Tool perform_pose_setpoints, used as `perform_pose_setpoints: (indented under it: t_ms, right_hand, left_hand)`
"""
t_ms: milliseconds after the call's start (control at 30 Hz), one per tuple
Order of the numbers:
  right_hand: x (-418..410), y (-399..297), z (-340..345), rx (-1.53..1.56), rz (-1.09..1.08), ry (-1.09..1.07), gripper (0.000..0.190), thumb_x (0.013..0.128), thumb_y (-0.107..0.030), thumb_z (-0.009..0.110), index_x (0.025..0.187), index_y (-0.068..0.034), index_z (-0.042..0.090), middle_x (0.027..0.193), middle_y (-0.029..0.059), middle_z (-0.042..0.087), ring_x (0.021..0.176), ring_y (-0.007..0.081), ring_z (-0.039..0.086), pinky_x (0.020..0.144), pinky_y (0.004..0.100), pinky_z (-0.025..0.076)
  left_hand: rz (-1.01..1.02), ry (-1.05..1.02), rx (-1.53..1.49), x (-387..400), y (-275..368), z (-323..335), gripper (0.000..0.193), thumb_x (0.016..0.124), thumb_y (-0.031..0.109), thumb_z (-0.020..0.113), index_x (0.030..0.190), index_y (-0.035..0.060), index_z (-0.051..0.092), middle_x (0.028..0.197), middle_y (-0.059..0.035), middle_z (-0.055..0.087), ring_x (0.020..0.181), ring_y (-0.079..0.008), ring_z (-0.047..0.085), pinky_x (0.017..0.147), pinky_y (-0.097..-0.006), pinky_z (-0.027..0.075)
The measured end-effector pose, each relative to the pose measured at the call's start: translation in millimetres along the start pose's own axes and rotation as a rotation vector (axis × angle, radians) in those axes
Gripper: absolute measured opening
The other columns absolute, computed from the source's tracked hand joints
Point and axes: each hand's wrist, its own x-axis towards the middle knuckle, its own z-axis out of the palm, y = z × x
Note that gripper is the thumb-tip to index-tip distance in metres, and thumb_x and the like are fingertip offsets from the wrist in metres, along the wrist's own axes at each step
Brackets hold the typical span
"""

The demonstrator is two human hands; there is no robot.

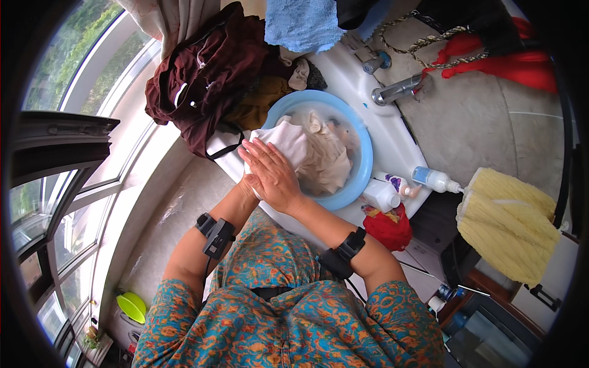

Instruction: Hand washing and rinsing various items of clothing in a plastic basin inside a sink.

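A wet white cloth (pixel 286 139) is pressed between my hands at the near left rim of a light blue plastic basin (pixel 366 156). My right hand (pixel 271 172) lies over the cloth with its fingers stretched out together. Beneath it is my left hand (pixel 251 186), mostly hidden by the cloth and the right hand. Part of the white cloth hangs over the basin. Inside, a cream garment (pixel 326 161) soaks in cloudy, sudsy water.
The basin sits on a white sink (pixel 354 83) with a metal faucet (pixel 395 90). Dark maroon clothing (pixel 207 69) is heaped at the left. White bottles (pixel 382 195) and a red cloth (pixel 391 227) are at the right. A yellow towel (pixel 506 225) hangs beyond; a blue towel (pixel 301 23) hangs above.
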Motion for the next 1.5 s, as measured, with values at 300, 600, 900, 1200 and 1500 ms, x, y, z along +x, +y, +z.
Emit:
perform_pose_setpoints:
  t_ms: [300, 600, 900, 1200, 1500]
  right_hand:
    - [13.4, 33.7, 9.0, -0.092, 0.103, 0.095, 0.046, 0.091, -0.026, 0.049, 0.132, -0.007, 0.048, 0.139, 0.0121, 0.044, 0.132, 0.0318, 0.036, 0.111, 0.0445, 0.022]
    - [15.0, 33.5, -4.3, -0.166, -0.024, -0.113, 0.045, 0.096, -0.031, 0.04, 0.137, -0.013, 0.045, 0.144, 0.0066, 0.04, 0.137, 0.0268, 0.029, 0.113, 0.0446, 0.016]
    - [26.0, 55.3, -28.9, 0.261, 0.233, 0.276, 0.028, 0.088, -0.007, 0.052, 0.115, -0.001, 0.057, 0.118, 0.0137, 0.059, 0.123, 0.0299, 0.045, 0.104, 0.0396, 0.035]
    - [17.3, 51.9, -35.1, -0.089, 0.135, 0.128, 0.018, 0.072, -0.008, 0.07, 0.088, -0.006, 0.061, 0.114, 0.0101, 0.055, 0.122, 0.0329, 0.044, 0.102, 0.0433, 0.035]
    - [9.9, 66.0, -32.4, 0.084, 0.175, 0.178, 0.01, 0.079, -0.004, 0.061, 0.084, -0.003, 0.053, 0.109, 0.0137, 0.053, 0.11, 0.0333, 0.05, 0.096, 0.0422, 0.038]
  left_hand:
    - [0.26, -0.005, 0.743, 7.7, -2.8, 27.7, 0.047, 0.1, 0.023, 0.031, 0.145, 0.0098, 0.024, 0.151, -0.0086, 0.025, 0.138, -0.0196, 0.027, 0.115, -0.0326, 0.019]
    - [0.102, 0.036, 0.762, 0.4, 3.1, 57.2, 0.053, 0.097, 0.031, 0.036, 0.145, 0.009, 0.027, 0.149, -0.0113, 0.029, 0.136, -0.0231, 0.031, 0.113, -0.0329, 0.023]
    - [0.147, 0.028, 1.166, 8.2, 7.1, 104.2, 0.037, 0.084, 0.011, 0.057, 0.12, 0.0029, 0.053, 0.115, -0.0114, 0.06, 0.105, -0.0224, 0.058, 0.092, -0.0326, 0.043]
    - [0.346, -0.129, 1.771, 7.9, 8.7, 122.0, 0.042, 0.076, 0.006, 0.064, 0.117, 0.004, 0.053, 0.113, -0.0103, 0.059, 0.104, -0.0221, 0.058, 0.091, -0.0321, 0.045]
    - [0.321, -0.161, 1.898, 8.6, 13.1, 117.7, 0.039, 0.078, 0.01, 0.063, 0.115, 0.005, 0.054, 0.111, -0.0097, 0.059, 0.104, -0.0215, 0.057, 0.09, -0.0321, 0.045]
